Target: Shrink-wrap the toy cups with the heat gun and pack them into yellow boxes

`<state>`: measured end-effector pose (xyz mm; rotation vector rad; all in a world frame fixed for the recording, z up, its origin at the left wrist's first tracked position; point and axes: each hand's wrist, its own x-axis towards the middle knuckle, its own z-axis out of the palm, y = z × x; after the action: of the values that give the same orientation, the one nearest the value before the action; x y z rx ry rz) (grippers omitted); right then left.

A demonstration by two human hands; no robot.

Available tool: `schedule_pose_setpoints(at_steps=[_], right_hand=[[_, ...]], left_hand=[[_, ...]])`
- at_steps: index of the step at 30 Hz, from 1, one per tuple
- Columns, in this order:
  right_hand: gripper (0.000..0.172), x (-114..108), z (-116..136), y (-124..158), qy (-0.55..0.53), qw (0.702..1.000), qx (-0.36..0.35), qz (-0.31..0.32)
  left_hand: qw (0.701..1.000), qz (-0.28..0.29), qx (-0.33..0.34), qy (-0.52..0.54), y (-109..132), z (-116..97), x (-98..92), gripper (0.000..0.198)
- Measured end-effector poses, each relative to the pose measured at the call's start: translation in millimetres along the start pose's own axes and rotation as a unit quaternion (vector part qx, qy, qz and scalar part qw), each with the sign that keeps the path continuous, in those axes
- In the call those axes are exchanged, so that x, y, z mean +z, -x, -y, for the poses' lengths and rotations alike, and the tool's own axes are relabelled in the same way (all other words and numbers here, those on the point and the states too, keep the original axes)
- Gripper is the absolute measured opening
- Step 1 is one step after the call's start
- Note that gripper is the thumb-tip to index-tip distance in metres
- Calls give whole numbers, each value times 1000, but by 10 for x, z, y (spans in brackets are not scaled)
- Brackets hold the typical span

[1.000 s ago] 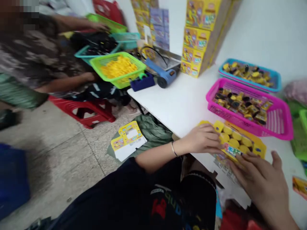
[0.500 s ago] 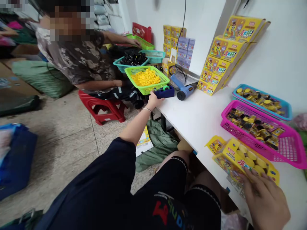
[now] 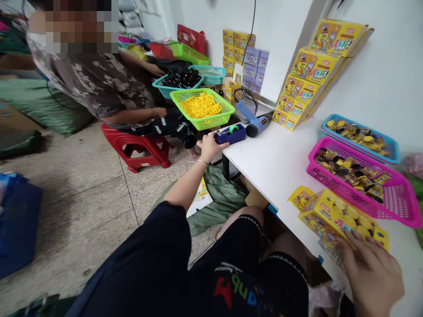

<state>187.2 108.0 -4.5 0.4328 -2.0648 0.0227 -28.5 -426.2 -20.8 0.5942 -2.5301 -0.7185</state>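
Note:
At the table's left edge my left hand is closed round the near end of a dark blue tape dispenser that carries a green roll. Its fingertips are partly hidden. On the right, my right hand grips the side of a yellow printed cardboard box, thumb towards me and fingers over the edge. The box lies on the table with its end flap folded out. Through its open face show several round yellow lids.
A blue hot-air gun lies beside the dispenser. Behind stand stacked yellow boxes. Pink and blue baskets hold small yellow-and-black pieces. A green basket holds yellow parts. A co-worker sits at left on a red stool.
The tape dispenser, with my left hand on it, has shifted slightly right towards the hot-air gun. The co-worker's far arm has drawn back. My right hand stays on the box.

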Motion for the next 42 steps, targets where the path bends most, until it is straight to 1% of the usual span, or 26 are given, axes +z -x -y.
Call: schedule_pose_setpoints(at_steps=[3,4,7,8,9,11,12,14,16,19,22,26,28,30,32,34,37,42], right_hand=[[12,27,-20,17,-5,1000,11,-6],[12,35,-23,21,-5,1000,14,-6],[14,47,-18,32,-5,1000,26,-4],[15,47,-12,35,-6,1000,28,-5],[16,45,-4,36,-9,1000,27,-7],[18,34,13,34,-12,1000,18,-13],[19,26,21,30,-12,1000,15,-19],[20,9,37,21,-15,1000,16,-17],[21,-6,51,17,-19,999,31,6],[17,-14,73,21,-27,998,58,29],[15,-11,90,31,-38,995,83,30],[16,-12,91,43,-45,993,97,45],[17,-11,89,44,-39,993,98,47],[17,-7,91,40,-36,995,88,39],[17,2,96,31,-36,997,68,20],[17,9,102,25,-36,998,56,9],[17,14,111,26,-33,998,55,8],[15,23,108,65,-32,997,65,15]], left_hand=[[999,20,30,-25,294,-107,-37,71],[999,28,41,-23,370,-151,-45,73],[996,39,80,29,476,-274,-77,82],[993,37,99,46,466,-308,-92,78],[991,36,119,53,436,-340,-110,71],[988,45,145,35,329,-401,-147,52],[987,57,147,16,262,-433,-165,45],[986,91,136,-22,127,-497,-201,42],[983,126,124,-50,18,-553,-233,40],[979,154,112,-65,-57,-595,-262,35],[982,143,108,-53,-31,-581,-252,36],[988,107,109,12,58,-538,-222,37],[990,94,93,56,89,-527,-224,36],[986,99,36,133,107,-522,-234,33],[968,116,-39,219,115,-518,-243,34],[949,126,-88,277,114,-515,-241,32],[931,123,-108,327,97,-515,-222,28],[885,116,-147,425,68,-507,-206,20]])
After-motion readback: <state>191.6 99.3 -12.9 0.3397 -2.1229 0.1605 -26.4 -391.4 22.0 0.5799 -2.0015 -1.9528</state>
